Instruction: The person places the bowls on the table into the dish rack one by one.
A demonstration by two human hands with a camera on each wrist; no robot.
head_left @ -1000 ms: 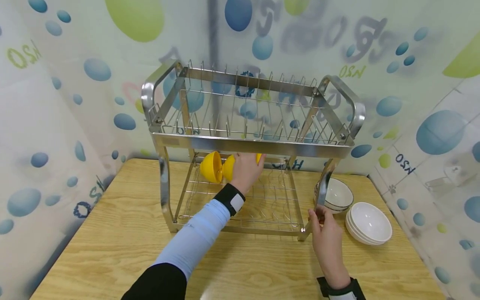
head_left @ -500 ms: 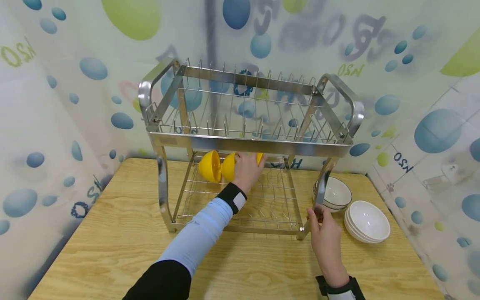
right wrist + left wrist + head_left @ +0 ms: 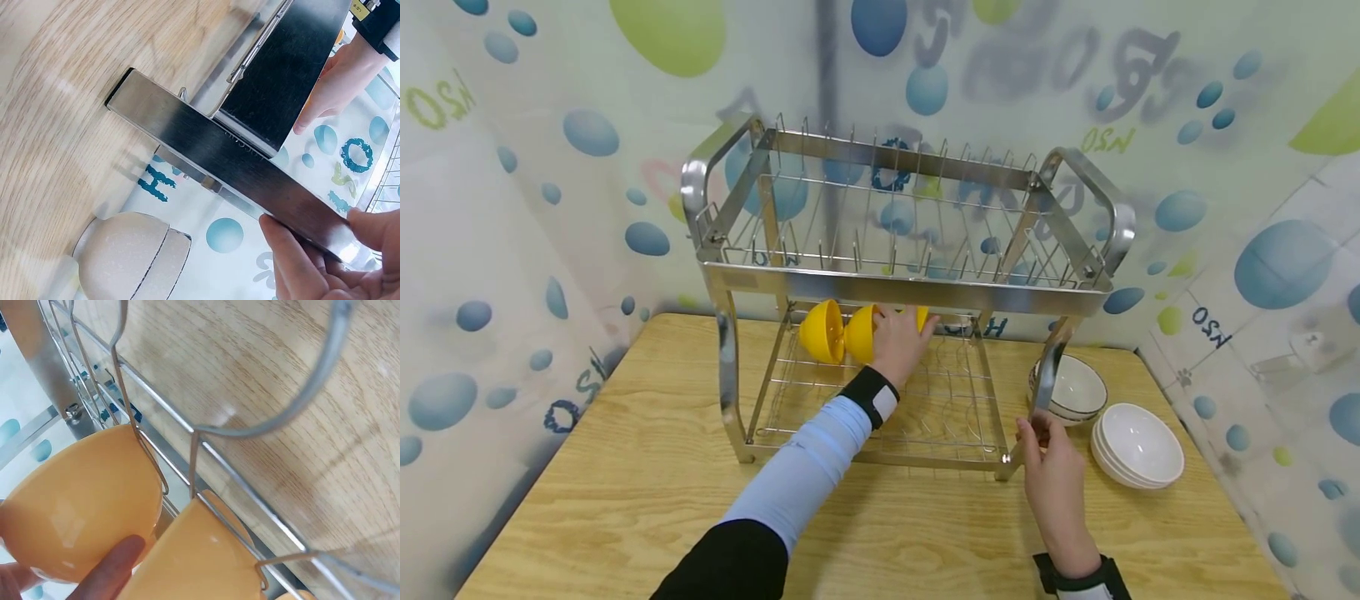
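Observation:
A two-tier metal dish rack [image 3: 895,290] stands on the table. My left hand [image 3: 901,346] reaches under its upper tier and grips a yellow bowl [image 3: 81,494], with fingers curled over it in the left wrist view. To the left, two more yellow bowls stand on edge along the back of the lower tier: the middle bowl [image 3: 859,337], close by my hand, and the leftmost bowl [image 3: 822,333]. My hand hides much of the gripped bowl in the head view. My right hand [image 3: 1055,483] pinches the rack's front right leg [image 3: 237,165] between thumb and fingers.
Right of the rack, a stack of white bowls [image 3: 1138,446] sits on the wooden table [image 3: 925,533]. Behind it are bowls with a dark rim line [image 3: 1078,387]. Upright wires line both tiers. A patterned curtain [image 3: 760,50] hangs close behind the rack.
My left hand has shifted slightly to the right, uncovering more of the middle yellow bowl. My right hand keeps its hold on the rack leg.

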